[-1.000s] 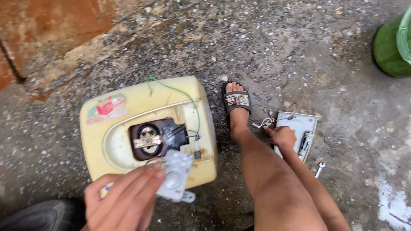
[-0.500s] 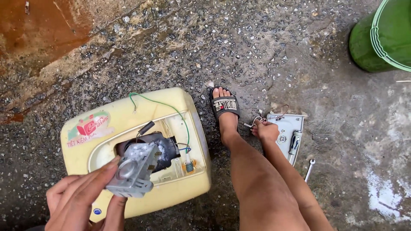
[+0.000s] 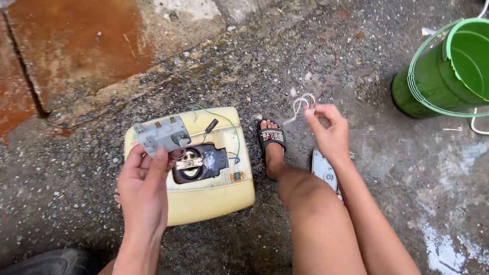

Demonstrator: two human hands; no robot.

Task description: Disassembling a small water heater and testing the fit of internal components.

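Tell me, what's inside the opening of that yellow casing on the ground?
Inside the yellow casing sits a dark round part with a metal bracket and thin wires. Anything deeper is hidden.

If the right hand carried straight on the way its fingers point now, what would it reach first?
The right hand points up and left in the head view, fingers pinching a pale loop of wire. Beyond that lies only bare wet gravel ground; the way looks free, though height above the ground is unclear.

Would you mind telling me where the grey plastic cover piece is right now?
In the head view the grey plastic cover piece sits left of centre, held up in the left hand above the yellow appliance housing.
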